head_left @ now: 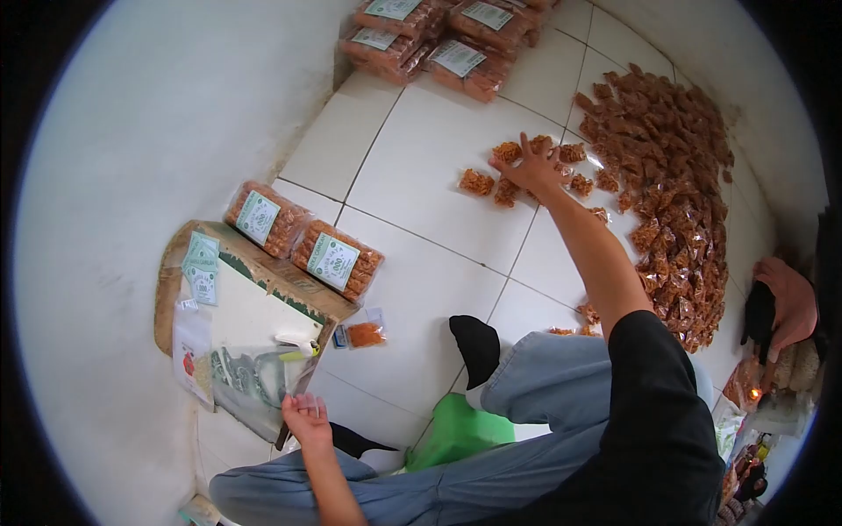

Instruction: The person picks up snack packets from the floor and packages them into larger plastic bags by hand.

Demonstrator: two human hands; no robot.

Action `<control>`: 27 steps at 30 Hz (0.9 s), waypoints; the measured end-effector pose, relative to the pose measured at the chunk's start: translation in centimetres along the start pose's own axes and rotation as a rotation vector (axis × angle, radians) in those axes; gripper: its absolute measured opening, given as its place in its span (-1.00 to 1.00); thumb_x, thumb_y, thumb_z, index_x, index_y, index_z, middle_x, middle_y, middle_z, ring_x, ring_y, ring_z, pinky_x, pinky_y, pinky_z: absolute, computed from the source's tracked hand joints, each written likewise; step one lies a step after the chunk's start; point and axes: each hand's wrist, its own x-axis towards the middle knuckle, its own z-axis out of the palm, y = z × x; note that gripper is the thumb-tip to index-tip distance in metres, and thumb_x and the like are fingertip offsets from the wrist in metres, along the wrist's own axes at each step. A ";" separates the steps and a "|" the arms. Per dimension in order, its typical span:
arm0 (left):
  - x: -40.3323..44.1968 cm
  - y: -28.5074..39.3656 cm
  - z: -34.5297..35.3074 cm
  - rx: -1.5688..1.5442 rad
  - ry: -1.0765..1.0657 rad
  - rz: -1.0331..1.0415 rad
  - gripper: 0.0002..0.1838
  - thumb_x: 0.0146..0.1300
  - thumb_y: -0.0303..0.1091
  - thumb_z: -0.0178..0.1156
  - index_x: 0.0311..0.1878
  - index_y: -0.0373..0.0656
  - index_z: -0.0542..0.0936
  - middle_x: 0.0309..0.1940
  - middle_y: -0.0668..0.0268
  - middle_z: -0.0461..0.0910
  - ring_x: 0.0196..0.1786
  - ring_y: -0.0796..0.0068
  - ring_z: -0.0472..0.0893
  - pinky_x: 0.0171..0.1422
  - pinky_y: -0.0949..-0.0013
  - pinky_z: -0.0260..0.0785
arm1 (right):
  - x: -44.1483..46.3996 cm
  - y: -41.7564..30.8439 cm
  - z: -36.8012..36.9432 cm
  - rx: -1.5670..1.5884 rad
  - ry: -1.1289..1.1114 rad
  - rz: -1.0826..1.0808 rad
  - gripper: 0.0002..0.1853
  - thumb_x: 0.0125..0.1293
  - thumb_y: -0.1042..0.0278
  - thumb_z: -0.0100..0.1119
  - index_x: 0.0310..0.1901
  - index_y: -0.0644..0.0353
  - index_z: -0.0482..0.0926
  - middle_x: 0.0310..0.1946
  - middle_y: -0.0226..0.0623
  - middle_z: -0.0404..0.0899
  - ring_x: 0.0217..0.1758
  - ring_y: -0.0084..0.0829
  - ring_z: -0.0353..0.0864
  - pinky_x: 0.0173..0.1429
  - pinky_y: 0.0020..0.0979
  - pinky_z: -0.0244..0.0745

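Note:
With fingers spread, my right hand (532, 168) reaches over several small clear packets of orange-brown snacks (476, 181) on the tiled floor. Beside it on the right lies a large heap of similar small packets (658, 140). My left hand (307, 418) is held low at the near corner of a low board (254, 307), its fingers loosely bent and apart, with nothing seen in it. Clear plastic bags (250, 377) and a white and yellow tool (298, 344) lie on that board near my left hand.
Two filled, labelled packs (338, 260) lean along the board's far edge. Green labels (202, 263) lie on the board. A small orange packet (365, 333) is on the floor. Stacked packs (469, 66) stand at the back. A green stool (460, 431) is between my legs. Another person (781, 307) is at the right.

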 end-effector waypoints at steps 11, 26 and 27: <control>-0.6 -0.2 0.8 -0.034 0.015 0.017 -0.57 0.25 0.04 0.24 -0.05 -0.04 0.36 0.12 0.34 0.40 0.27 0.34 0.40 0.34 0.12 0.30 | -8.3 -3.5 3.1 -0.072 -0.313 -0.268 -0.16 0.25 -0.35 0.06 0.48 -0.11 0.16 0.45 0.07 0.13 0.46 0.13 0.24 0.36 0.19 0.26; -0.9 -0.6 1.2 -0.047 0.016 0.040 -0.55 0.27 0.01 0.22 0.00 -0.08 0.35 0.07 0.33 0.40 0.23 0.35 0.43 0.33 0.15 0.30 | 1.3 14.5 6.0 0.138 0.021 0.270 -0.40 0.44 -0.12 -0.09 0.47 -0.44 0.05 0.46 0.13 -0.02 0.40 0.32 0.20 0.34 0.30 0.24; -0.8 -0.6 1.1 -0.047 0.020 0.040 -0.55 0.27 0.01 0.22 0.00 -0.08 0.35 0.07 0.33 0.40 0.23 0.35 0.43 0.33 0.15 0.30 | -0.1 13.0 7.2 0.058 0.106 0.199 -0.47 0.43 -0.04 -0.08 0.41 -0.44 0.15 0.32 0.11 0.15 0.32 0.23 0.28 0.27 0.22 0.35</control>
